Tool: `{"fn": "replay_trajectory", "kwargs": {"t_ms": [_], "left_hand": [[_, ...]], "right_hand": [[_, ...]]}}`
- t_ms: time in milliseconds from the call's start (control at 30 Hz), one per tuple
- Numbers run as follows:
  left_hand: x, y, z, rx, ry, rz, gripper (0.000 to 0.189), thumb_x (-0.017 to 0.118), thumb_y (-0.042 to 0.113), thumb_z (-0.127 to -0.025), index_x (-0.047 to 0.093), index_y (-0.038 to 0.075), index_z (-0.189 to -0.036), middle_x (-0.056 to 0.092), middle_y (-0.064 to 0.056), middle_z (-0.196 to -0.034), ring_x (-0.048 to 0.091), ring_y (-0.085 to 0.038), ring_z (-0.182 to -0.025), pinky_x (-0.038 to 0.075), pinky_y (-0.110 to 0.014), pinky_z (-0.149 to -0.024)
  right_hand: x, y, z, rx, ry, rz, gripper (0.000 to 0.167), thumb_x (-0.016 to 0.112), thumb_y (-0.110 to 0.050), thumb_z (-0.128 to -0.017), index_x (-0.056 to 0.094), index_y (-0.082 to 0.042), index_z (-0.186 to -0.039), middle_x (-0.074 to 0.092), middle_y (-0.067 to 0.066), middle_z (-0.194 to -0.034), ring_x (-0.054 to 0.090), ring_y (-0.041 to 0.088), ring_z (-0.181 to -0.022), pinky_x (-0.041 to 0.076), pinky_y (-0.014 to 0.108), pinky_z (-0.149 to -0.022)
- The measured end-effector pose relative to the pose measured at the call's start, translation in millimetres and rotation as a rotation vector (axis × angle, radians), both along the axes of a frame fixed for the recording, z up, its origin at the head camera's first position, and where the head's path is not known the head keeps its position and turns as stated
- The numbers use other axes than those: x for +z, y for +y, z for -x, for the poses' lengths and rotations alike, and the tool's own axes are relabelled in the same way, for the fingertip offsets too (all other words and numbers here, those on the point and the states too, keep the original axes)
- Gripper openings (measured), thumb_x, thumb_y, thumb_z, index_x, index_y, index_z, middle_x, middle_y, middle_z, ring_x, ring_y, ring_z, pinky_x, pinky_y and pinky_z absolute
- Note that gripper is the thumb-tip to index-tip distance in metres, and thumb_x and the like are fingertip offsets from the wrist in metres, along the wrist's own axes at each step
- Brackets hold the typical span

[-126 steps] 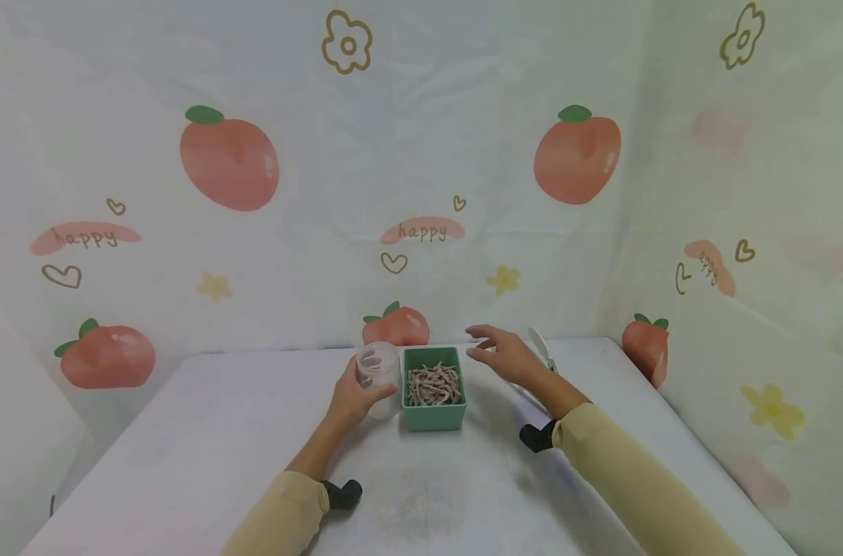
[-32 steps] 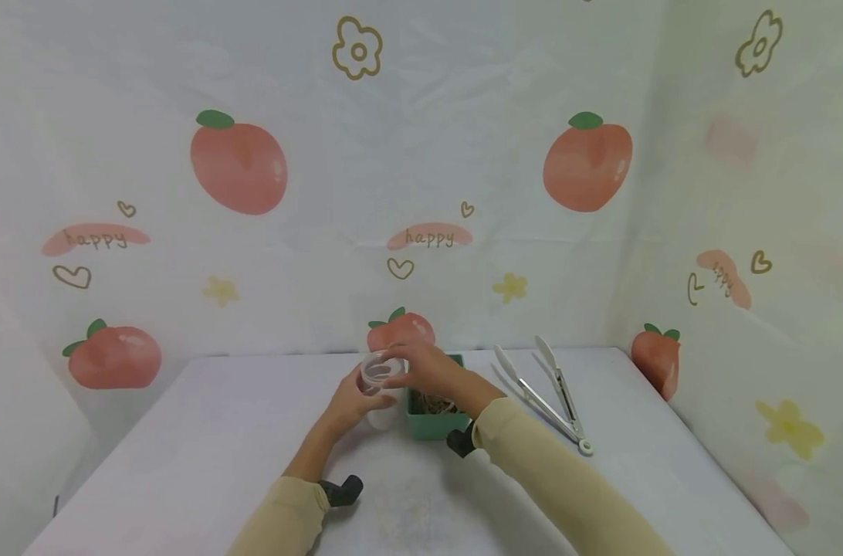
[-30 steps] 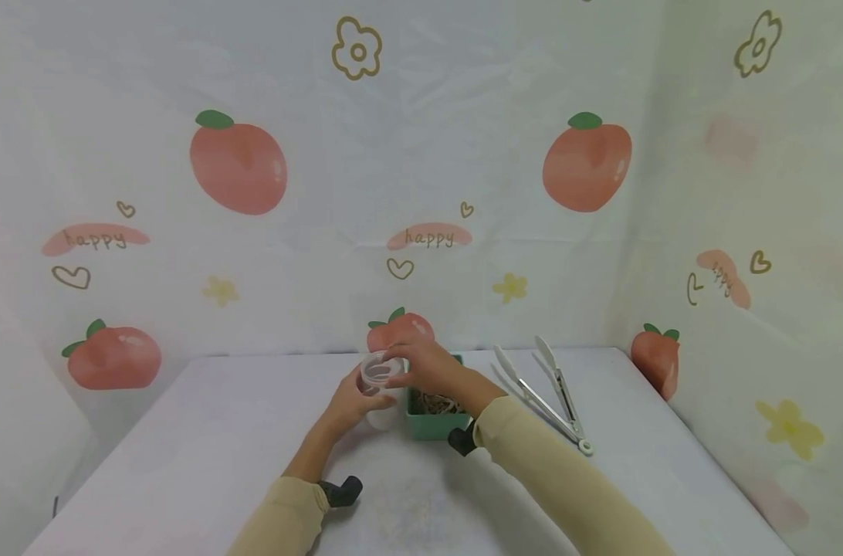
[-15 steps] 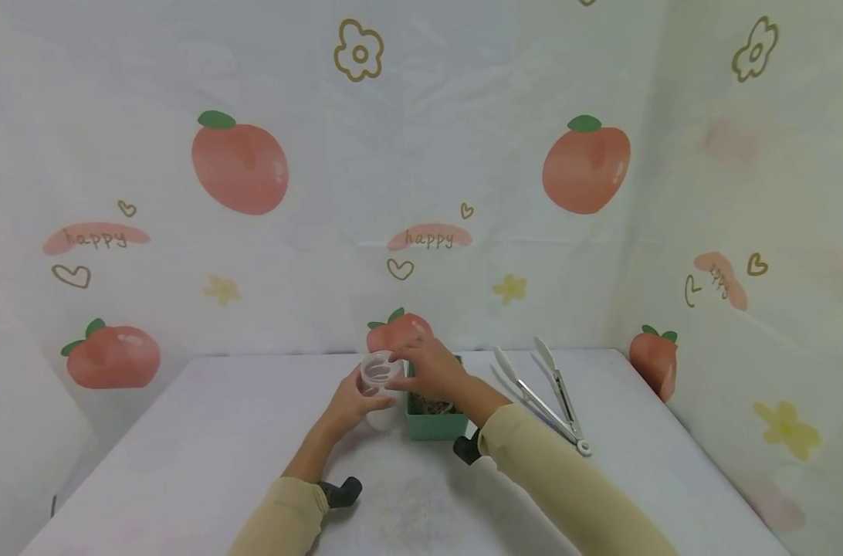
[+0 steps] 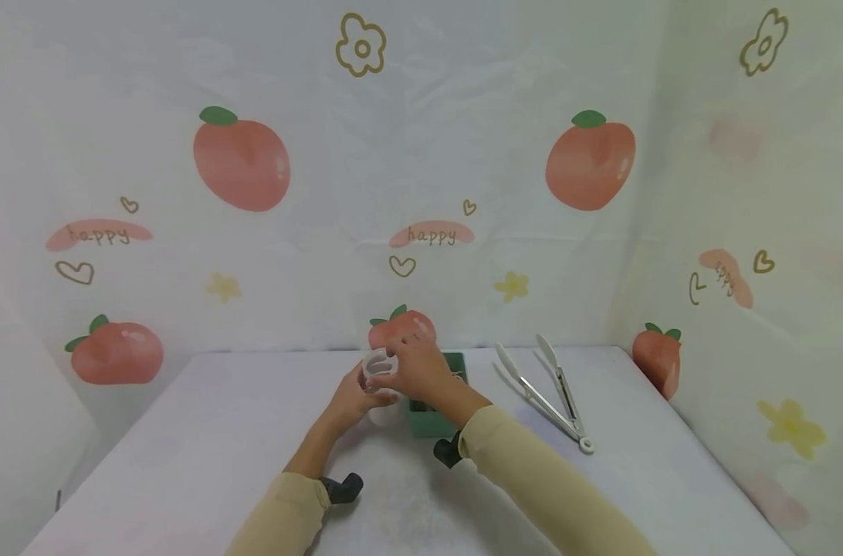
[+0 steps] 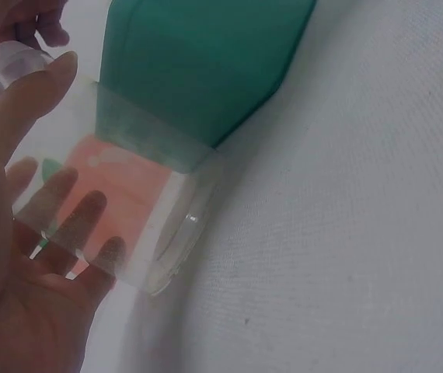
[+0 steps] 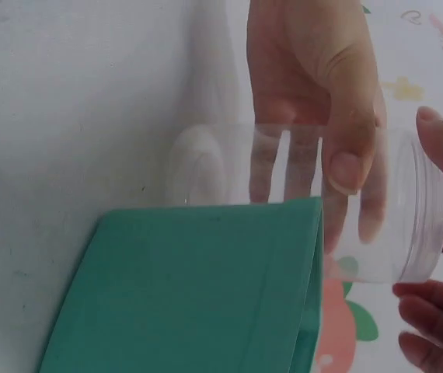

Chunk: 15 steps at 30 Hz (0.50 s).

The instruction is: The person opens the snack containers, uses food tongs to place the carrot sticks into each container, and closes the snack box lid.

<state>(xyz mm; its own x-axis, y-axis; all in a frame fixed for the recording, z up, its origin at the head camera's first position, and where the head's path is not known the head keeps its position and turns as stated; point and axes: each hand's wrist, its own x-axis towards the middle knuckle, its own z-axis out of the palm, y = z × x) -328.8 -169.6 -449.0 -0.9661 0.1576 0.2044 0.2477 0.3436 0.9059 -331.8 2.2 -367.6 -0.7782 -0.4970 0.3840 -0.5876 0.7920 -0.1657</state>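
A clear plastic jar [image 7: 206, 163] stands upright on the table just left of a green box [image 5: 431, 424]. My left hand [image 5: 352, 401] holds it round the side, and its fingers show through the clear wall in the left wrist view. At the jar's top, thumb and fingers of my right hand [image 5: 421, 371] curl round the clear lid [image 7: 423, 210]. That forearm crosses over the box and covers most of its contents. Only a bit of the twisted, brownish, root-like strips [image 5: 458, 376] shows past the wrist.
Metal tongs [image 5: 548, 408] with white tips lie spread on the right part of the white table [image 5: 220, 448], tips toward the back. A white sheet [image 5: 310, 270] printed with fruit hangs behind and along the right side.
My right hand has come from right of the box over to the jar's top. Half a second ago its fingers were spread wider; now they close round the lid. The left hand stays put.
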Motion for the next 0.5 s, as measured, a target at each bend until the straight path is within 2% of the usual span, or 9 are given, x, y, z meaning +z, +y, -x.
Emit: {"fn": "replay_trajectory", "kwargs": {"t_ms": [167, 367, 500], "left_hand": [[0.7, 0.6, -0.8, -0.009, 0.001, -0.012, 0.072, 0.081, 0.019, -0.081, 0.043, 0.012, -0.142, 0.054, -0.008, -0.134, 0.049, -0.031, -0.125, 0.039, -0.054, -0.101], [1.2, 0.5, -0.6, -0.020, -0.002, -0.020, 0.072, 0.081, 0.016, -0.080, 0.043, 0.010, -0.142, 0.056, -0.009, -0.132, 0.051, -0.029, -0.123, 0.040, -0.052, -0.101], [0.6, -1.1, -0.2, -0.022, -0.007, -0.032, 0.074, 0.080, 0.013, -0.081, 0.041, 0.007, -0.144, 0.053, -0.013, -0.135, 0.049, -0.031, -0.125, 0.039, -0.053, -0.102]], "right_hand": [[1.3, 5, 2.3, 0.062, -0.118, 0.104, 0.052, 0.079, -0.050, -0.077, 0.064, -0.013, -0.110, 0.062, 0.001, -0.108, 0.053, 0.016, -0.105, 0.049, 0.031, -0.087], [3.2, 11, 4.4, 0.116, -0.160, 0.120, 0.050, 0.081, -0.043, -0.077, 0.066, -0.013, -0.114, 0.062, -0.001, -0.111, 0.052, 0.015, -0.106, 0.048, 0.031, -0.091], [3.5, 14, 5.0, 0.153, -0.142, 0.140, 0.046, 0.082, -0.039, -0.077, 0.066, -0.012, -0.111, 0.058, 0.001, -0.111, 0.051, 0.015, -0.103, 0.049, 0.029, -0.087]]}}
